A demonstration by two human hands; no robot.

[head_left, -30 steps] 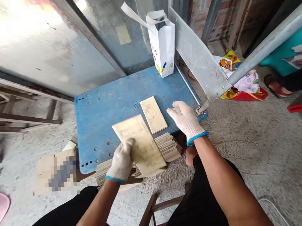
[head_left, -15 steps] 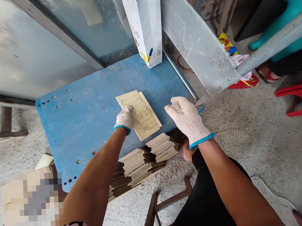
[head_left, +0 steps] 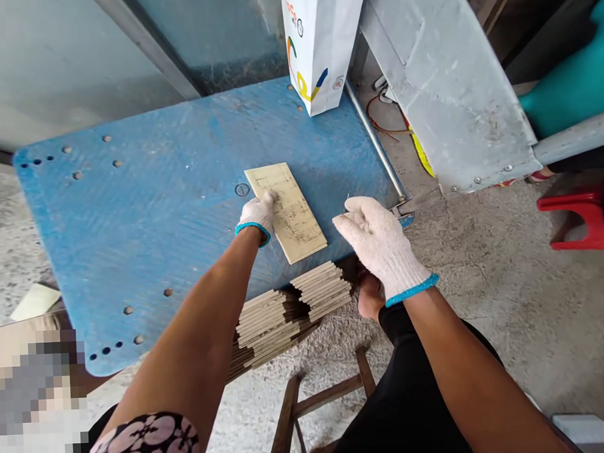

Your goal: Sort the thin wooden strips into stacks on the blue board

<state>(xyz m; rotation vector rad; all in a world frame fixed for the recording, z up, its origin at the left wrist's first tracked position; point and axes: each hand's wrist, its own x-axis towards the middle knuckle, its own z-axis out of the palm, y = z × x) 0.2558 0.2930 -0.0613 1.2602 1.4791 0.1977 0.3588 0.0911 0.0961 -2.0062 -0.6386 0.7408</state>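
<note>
A thin, rectangular wooden board (head_left: pixel 291 217) was laid on the scuffed blue counter (head_left: pixel 156 213), pressed at its left edge by the knit-gloved left hand (head_left: pixel 257 212), fingers together. The right hand (head_left: pixel 375 240) was loosely curled beside it. A second earlier, the board was held above the stack (head_left: pixel 286 314).

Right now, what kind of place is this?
Probably a small workshop: a worn blue worktable with drilled holes, stacks of thin wooden boards at its edge, and a bare concrete floor.
</note>
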